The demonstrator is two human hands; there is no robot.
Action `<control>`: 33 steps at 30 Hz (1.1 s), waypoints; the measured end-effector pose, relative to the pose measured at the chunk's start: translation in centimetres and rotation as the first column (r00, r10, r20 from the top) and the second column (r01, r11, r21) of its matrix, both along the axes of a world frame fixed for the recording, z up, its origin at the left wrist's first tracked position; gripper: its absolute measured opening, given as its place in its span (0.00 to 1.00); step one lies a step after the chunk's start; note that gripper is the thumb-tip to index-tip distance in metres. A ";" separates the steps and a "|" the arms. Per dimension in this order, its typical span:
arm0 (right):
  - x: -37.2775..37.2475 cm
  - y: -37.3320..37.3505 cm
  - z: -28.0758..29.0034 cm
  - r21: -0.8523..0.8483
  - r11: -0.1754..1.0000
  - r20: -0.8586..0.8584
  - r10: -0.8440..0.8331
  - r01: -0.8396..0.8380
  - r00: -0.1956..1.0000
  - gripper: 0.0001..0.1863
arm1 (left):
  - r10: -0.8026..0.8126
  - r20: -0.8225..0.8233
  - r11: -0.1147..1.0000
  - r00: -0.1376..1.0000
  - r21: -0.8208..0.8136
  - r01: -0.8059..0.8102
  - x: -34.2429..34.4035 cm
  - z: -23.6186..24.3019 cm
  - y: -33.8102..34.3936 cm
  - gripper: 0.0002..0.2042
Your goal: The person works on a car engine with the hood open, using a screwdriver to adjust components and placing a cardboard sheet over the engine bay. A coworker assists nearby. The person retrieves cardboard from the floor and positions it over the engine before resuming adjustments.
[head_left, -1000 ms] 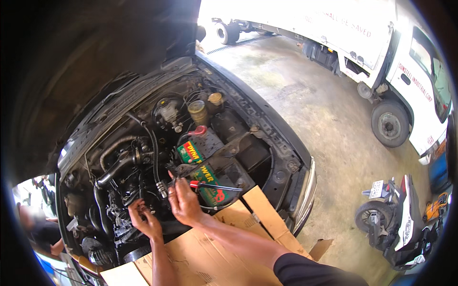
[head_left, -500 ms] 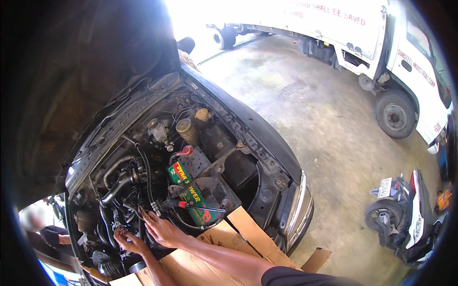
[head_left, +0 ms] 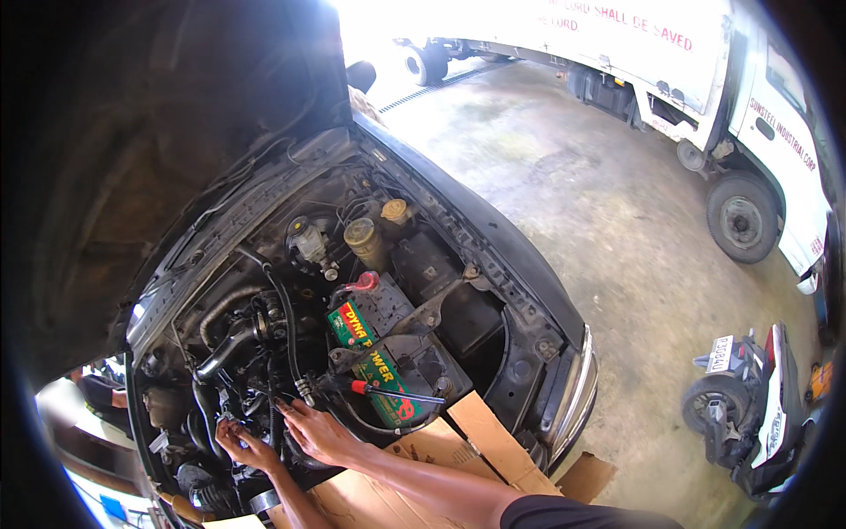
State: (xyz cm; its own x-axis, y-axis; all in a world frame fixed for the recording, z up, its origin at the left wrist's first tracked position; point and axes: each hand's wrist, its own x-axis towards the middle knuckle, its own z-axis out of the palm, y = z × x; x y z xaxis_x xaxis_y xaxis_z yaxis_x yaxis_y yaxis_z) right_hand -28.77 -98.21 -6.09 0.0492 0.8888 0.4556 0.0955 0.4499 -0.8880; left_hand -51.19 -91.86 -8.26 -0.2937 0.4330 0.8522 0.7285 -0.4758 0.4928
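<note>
head view: looking down into a car's open engine bay, bonnet raised at the upper left.
hands: two, both low at the bay's lower left edge.
left hand: fingers curled down among dark hoses and parts; what it grips, i cannot tell.
right hand: flat, fingers spread narrow, fingertips touching the black hoses just beside the battery.
battery: one, black top, green and red side label, near the bay's front edge.
screwdriver: one, red handle, lying across the battery.
reservoirs: two with yellowish caps, toward the rear.
cardboard: flattened sheets over the front edge, under the right forearm.
floor: one white truck, one motorcycle.
</note>
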 end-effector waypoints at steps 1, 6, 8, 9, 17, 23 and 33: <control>0.2 0.0 -0.1 -0.007 1.000 0.025 0.002 -0.002 1.000 0.31 | -0.010 0.015 0.999 1.000 -0.035 0.011 0.4 0.1 0.0 0.15; -0.1 0.7 -1.0 0.013 0.999 0.037 -0.047 0.047 0.998 0.29 | -0.067 -0.088 0.987 0.994 -0.152 0.053 0.4 -0.3 0.1 0.14; -0.2 1.1 -1.4 0.033 0.996 0.045 -0.079 0.078 0.996 0.28 | -0.073 -0.111 0.992 0.991 -0.111 0.061 1.4 -0.3 0.8 0.14; -0.1 1.2 -1.6 0.035 0.996 0.059 -0.088 0.086 0.994 0.28 | -0.075 -0.121 0.994 0.990 -0.089 0.065 1.9 -0.3 1.1 0.14; -0.7 0.0 -0.3 -0.094 0.995 0.104 0.051 -0.041 0.993 0.30 | -0.101 -0.131 0.965 0.986 -0.253 0.065 -0.1 1.2 -1.1 0.13; 1.8 0.8 0.5 0.049 0.994 0.154 -0.101 0.094 0.983 0.21 | -0.066 0.041 0.963 0.997 -0.257 0.074 -0.9 4.0 -0.2 0.07; 1.3 -1.8 2.5 -0.175 0.984 0.393 0.037 0.035 0.919 0.24 | -0.022 0.408 0.997 0.913 -0.053 0.048 -6.1 3.5 -0.6 0.07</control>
State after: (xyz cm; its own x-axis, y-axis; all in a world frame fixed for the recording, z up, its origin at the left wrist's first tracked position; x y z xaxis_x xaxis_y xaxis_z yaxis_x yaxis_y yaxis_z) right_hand -27.46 -100.01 -3.58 -0.1026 0.9560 0.2749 0.4529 0.2910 -0.8428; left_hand -57.26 -92.42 -4.78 -0.5928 0.4961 0.6344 0.4425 -0.4575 0.7713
